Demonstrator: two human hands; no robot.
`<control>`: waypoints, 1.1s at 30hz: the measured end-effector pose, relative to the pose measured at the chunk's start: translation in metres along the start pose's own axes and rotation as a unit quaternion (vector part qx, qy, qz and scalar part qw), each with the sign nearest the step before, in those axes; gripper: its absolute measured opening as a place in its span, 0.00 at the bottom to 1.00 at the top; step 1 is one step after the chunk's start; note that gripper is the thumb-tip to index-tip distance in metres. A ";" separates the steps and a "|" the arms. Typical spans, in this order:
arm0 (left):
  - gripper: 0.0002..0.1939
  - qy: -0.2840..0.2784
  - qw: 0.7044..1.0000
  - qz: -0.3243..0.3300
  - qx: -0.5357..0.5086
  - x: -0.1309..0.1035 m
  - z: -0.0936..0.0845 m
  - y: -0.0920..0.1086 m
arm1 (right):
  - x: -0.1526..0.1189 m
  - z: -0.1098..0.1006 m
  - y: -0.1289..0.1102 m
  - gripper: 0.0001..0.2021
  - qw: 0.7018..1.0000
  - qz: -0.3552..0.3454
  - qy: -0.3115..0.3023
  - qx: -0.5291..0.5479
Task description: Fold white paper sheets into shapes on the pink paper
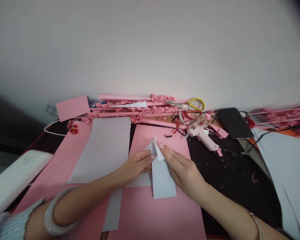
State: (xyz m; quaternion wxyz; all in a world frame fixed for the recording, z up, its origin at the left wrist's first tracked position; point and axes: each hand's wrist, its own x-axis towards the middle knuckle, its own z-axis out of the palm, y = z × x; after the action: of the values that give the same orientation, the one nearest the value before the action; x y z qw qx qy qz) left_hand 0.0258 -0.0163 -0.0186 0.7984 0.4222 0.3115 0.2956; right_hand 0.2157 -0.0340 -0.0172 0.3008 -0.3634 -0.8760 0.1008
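A white paper strip (164,181), folded over at its upper end, is held between both hands above a pink sheet (157,216). My left hand (137,162) pinches the fold from the left, thumb in front. From the right, my right hand (181,165) has its fingers closed on the folded flap. Behind the strip, partly covered by my left hand, lies another piece of white paper (140,181). A large white sheet (107,146) is spread to the left, with a narrow white strip (113,210) below it.
Pink paper flower stems (130,114), yellow-handled scissors (196,104), a pink glue gun (202,136) and a black phone (235,122) lie along the wall. A white box-shaped object (22,176) is at the left. More white sheets (287,166) are at the right, near black cables (261,135).
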 end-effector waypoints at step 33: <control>0.14 -0.015 1.000 0.000 -0.009 0.000 0.001 -0.002 | -0.001 0.002 -0.006 0.23 0.986 0.008 -0.103 -0.134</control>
State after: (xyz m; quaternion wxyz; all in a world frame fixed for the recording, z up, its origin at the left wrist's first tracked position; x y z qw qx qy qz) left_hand 0.0270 -0.0173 -0.0200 0.8067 0.4195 0.2971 0.2915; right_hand 0.2118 -0.0388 -0.0174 0.1572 -0.3950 -0.9049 0.0218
